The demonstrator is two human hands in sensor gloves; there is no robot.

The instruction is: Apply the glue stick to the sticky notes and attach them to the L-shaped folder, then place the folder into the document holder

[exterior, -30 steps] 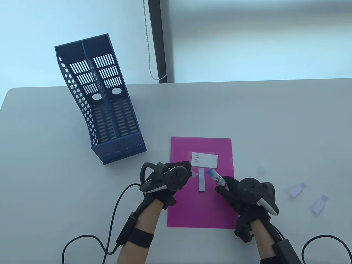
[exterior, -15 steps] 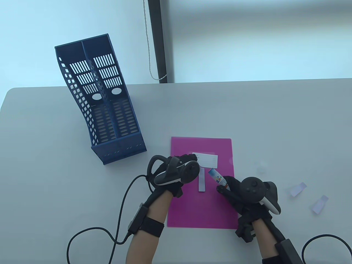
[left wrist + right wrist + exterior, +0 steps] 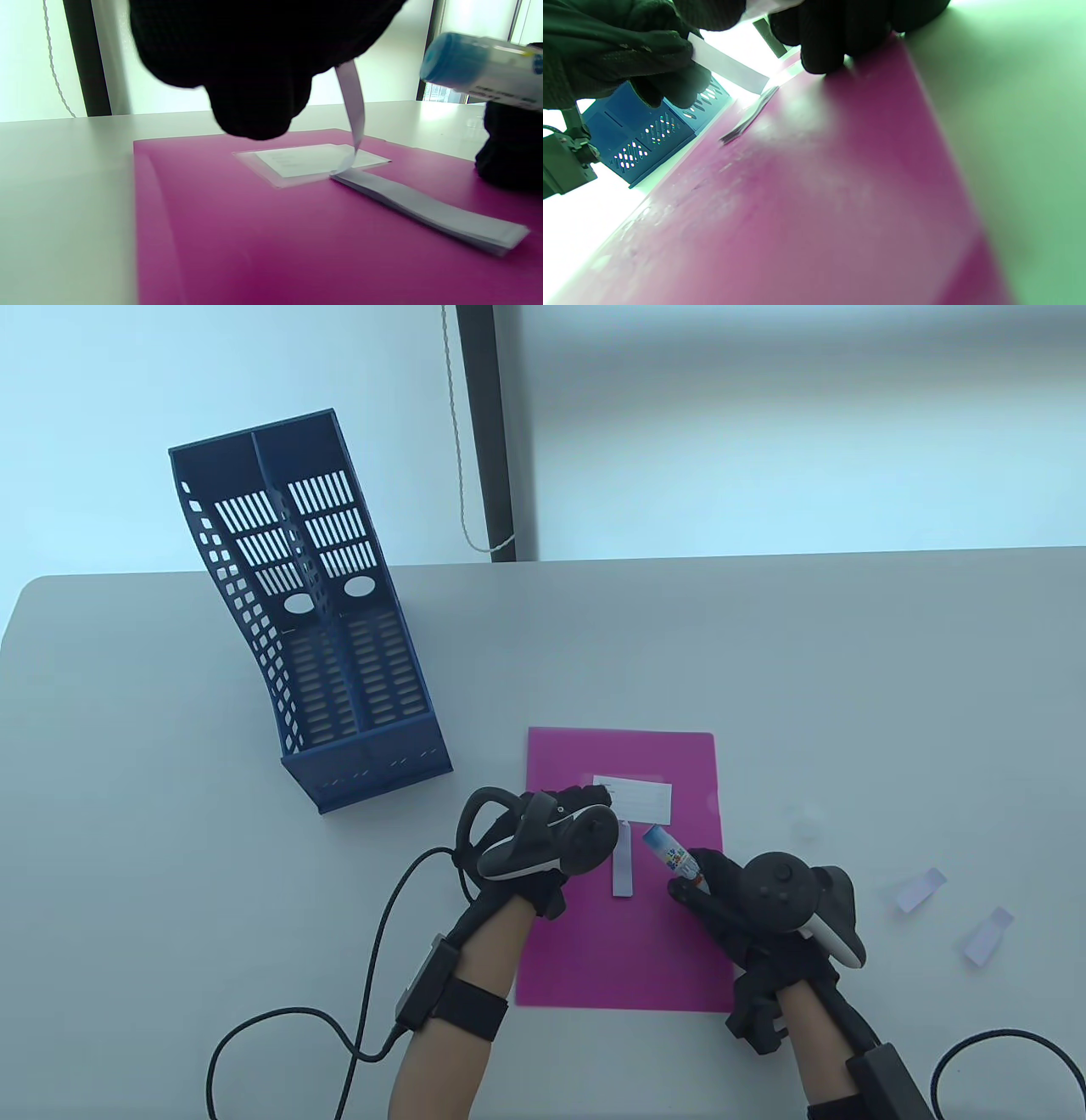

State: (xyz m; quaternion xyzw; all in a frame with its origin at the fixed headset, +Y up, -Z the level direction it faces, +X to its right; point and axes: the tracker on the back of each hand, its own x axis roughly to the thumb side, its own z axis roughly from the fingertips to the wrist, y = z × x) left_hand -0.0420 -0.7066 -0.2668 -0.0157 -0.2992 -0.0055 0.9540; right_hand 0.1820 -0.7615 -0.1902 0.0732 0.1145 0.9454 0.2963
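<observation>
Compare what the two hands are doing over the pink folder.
The left hand pinches the top sticky note, peeling it up off the pad; the right hand grips the glue stick. The left hand's note is still joined to the pad at its far end; the right hand's glue stick is held above the pink folder, touching nothing else. Both wear black gloves with trackers.
</observation>
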